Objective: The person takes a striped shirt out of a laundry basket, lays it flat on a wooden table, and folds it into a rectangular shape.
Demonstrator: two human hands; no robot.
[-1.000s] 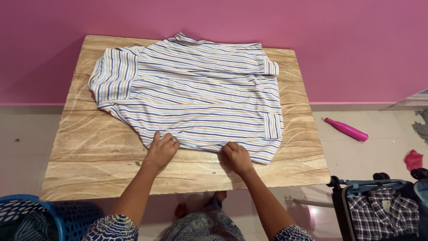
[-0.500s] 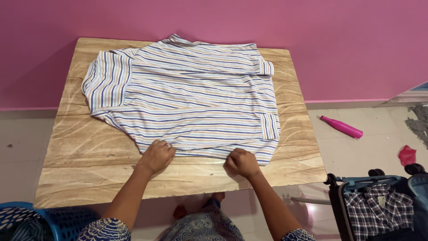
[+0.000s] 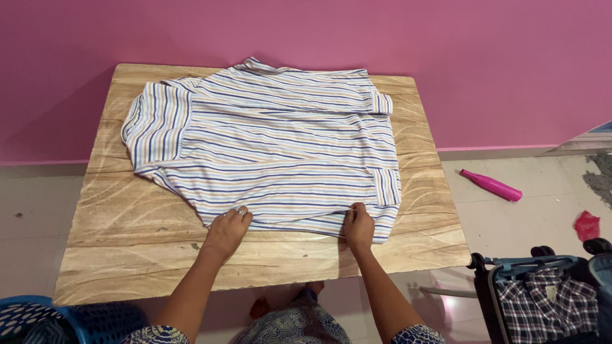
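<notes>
A striped shirt [image 3: 274,140] in white, blue and orange lies spread flat on a wooden table [image 3: 127,255], collar toward the pink wall. My left hand [image 3: 228,232] rests on the shirt's near hem, fingers curled and pressing the fabric; a ring shows on one finger. My right hand [image 3: 359,226] pinches the hem further right, lifting a small fold of cloth near the folded sleeve.
A blue laundry basket [image 3: 76,322] sits at the lower left. At the lower right an open suitcase [image 3: 548,293] holds a checked shirt. A pink bottle [image 3: 491,185] and a red scrap [image 3: 587,225] lie on the tiled floor to the right.
My right hand has shifted right along the hem and now pinches the fabric. My left hand stays at about the same spot on the hem. The view moved slightly.
</notes>
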